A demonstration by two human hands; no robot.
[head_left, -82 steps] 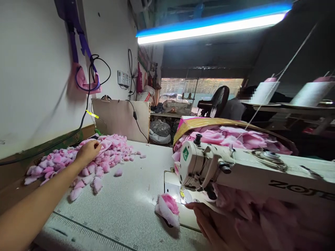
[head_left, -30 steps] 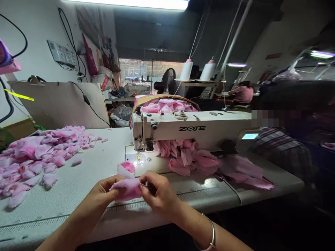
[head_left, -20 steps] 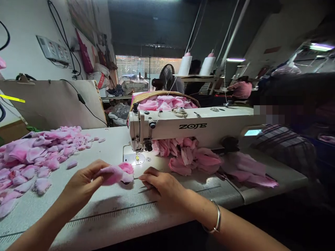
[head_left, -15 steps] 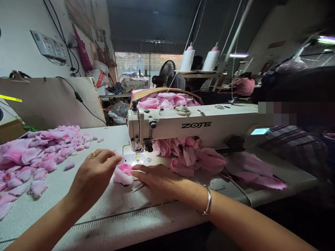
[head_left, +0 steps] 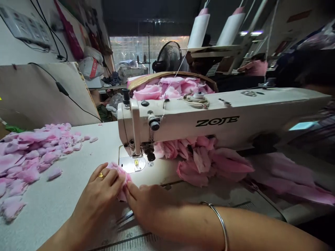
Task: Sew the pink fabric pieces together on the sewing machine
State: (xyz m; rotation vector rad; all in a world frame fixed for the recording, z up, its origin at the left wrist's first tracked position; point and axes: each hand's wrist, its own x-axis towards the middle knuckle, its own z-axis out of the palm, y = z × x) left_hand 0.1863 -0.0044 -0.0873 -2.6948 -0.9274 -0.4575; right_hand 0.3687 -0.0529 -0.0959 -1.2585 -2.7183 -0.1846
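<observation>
A fluffy pink padded piece sits between my left hand and my right hand, just in front of the needle plate. Both hands pinch it, and their fingers hide much of it. A gold ring shows on my left hand, and a thin bangle circles my right wrist. The white ZOJE sewing machine arches over the plate, its presser foot right above. A chain of sewn pink pieces trails from behind the needle to the right.
A heap of loose pink pieces lies on the white sewing table to my left. A woven basket of pink pieces stands behind the machine. Thread cones stand above. A co-worker in pink sits far right.
My hands have closed together on the pink piece and moved it toward the needle plate. The view has dropped closer to the machine, which now looks larger.
</observation>
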